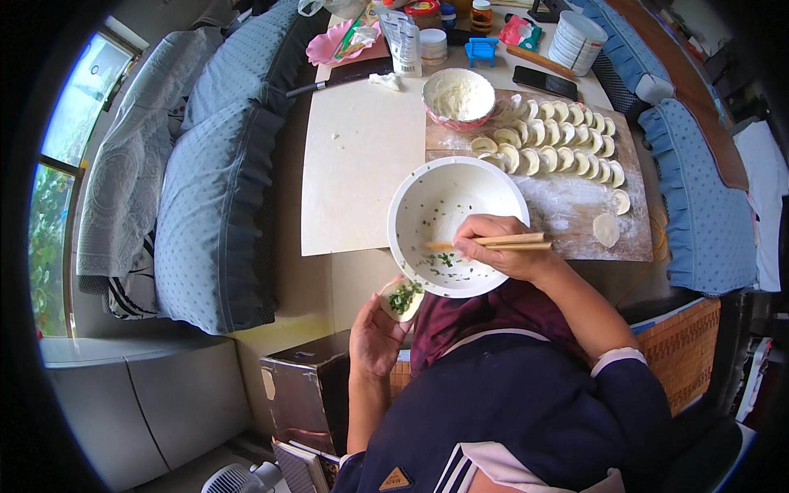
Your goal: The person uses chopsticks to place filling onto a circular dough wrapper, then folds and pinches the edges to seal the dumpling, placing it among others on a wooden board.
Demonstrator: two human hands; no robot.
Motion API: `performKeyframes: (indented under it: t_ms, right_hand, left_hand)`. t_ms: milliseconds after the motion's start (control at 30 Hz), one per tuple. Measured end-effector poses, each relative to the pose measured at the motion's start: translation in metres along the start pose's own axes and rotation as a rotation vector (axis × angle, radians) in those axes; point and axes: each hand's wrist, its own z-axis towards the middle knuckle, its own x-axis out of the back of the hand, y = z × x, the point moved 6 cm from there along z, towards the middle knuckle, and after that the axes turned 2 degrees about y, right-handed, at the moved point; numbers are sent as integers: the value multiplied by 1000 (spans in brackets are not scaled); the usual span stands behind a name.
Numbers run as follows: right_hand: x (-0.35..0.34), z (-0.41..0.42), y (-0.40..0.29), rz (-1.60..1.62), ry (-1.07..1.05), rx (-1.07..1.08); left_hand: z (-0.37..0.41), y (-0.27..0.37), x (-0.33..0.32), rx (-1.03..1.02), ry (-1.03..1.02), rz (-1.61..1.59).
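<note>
In my left hand [376, 345] lies a round dough wrapper [412, 310] with chopped green filling [402, 298] heaped on it, just off the near left rim of a white mixing bowl [404, 191]. My right hand [502, 246] grips a pair of wooden chopsticks [518, 239], whose tips reach down inside the bowl. Bits of chopped greens [445, 259] cling to the bowl's floor and wall. To the right, a floured wooden board [579, 243] carries rows of folded dumplings [548, 159]. One flat wrapper [606, 230] lies near the board's front, below a single dumpling [621, 201].
Behind the mixing bowl stands a bowl of flour [459, 98]. A cleaver [345, 77], a phone [545, 83], a rolling pin [541, 61], a pink dish [320, 46] and a white tin [576, 43] sit farther back on the table [351, 185]. Blue-covered sofas [212, 222] flank it.
</note>
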Motion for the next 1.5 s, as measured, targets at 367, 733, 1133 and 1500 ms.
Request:
performKeyframes:
  t_ms: [367, 733, 1133, 1500]
  right_hand:
    - [1, 6, 1, -109, 37, 110]
    - [-6, 0, 5, 93, 49, 8]
    - [-2, -9, -8, -56, -33, 83]
    - [3, -25, 6, 208, 122, -360]
  left_hand:
    - [-2, 1, -3, 11, -19, -46]
    - [-2, 3, -1, 0, -7, 6]
    - [2, 2, -4, 21, -9, 12]
    - [1, 5, -10, -1, -25, 93]
